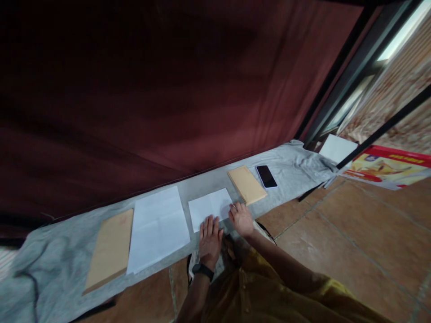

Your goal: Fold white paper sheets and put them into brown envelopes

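Observation:
A folded white sheet of paper (209, 206) lies on a grey cloth (50, 255). My left hand (210, 238), with a black watch on the wrist, rests flat on the sheet's near edge, fingers stretched out. My right hand (241, 218) lies at the sheet's right corner, fingers spread on the paper and cloth. Neither hand holds anything. A larger unfolded white sheet (157, 227) lies left of it, and a brown envelope (109, 251) lies further left. A second brown envelope (246, 184) lies right of the folded sheet.
A black phone (266, 176) lies on the cloth beside the right envelope. A dark red curtain (151, 89) hangs behind. Further right lie a white sheet (337, 148) and a red and yellow printed box (390, 167). Brown floor tiles (353, 233) are on my right.

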`<state>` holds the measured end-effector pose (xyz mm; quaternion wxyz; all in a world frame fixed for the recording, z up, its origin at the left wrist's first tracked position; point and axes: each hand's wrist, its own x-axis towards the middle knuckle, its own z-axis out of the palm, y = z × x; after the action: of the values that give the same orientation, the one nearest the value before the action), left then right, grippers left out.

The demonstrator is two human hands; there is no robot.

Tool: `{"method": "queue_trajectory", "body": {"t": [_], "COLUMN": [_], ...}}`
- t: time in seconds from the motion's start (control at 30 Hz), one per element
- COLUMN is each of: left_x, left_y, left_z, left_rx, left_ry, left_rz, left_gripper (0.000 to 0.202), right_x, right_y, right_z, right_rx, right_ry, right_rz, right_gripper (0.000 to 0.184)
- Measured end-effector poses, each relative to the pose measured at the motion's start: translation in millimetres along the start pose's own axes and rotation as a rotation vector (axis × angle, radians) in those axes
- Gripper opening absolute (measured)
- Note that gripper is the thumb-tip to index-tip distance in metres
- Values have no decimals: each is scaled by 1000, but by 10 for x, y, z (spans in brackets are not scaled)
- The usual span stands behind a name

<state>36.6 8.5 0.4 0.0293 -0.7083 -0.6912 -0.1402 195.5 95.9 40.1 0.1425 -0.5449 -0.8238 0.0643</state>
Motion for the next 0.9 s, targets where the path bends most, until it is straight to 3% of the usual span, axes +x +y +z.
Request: {"method": "queue_trajectory", "body": {"t": [0.1, 0.27, 0.57, 0.9], "left_x": [-9, -19, -86, -222], "left_y": [-16, -57, -86, -257], "left_z": [29, 35, 47, -10], "left_rx": [20, 37, 69, -7], "left_ry": [-48, -110, -121, -88], "left_rz": [10, 56, 63, 4], "left_gripper": [52, 59, 59, 52], "right_x": [-87, -242, -318, -348], "right_y": [-204, -396, -178, -96], "right_z": [100, 357, 360, 356], "right_rx": [84, 176, 156, 141], "right_ry": [79, 15, 24, -54], "right_rz": [-94, -333, -444, -414], "right_gripper": [42, 49, 55, 51]}}
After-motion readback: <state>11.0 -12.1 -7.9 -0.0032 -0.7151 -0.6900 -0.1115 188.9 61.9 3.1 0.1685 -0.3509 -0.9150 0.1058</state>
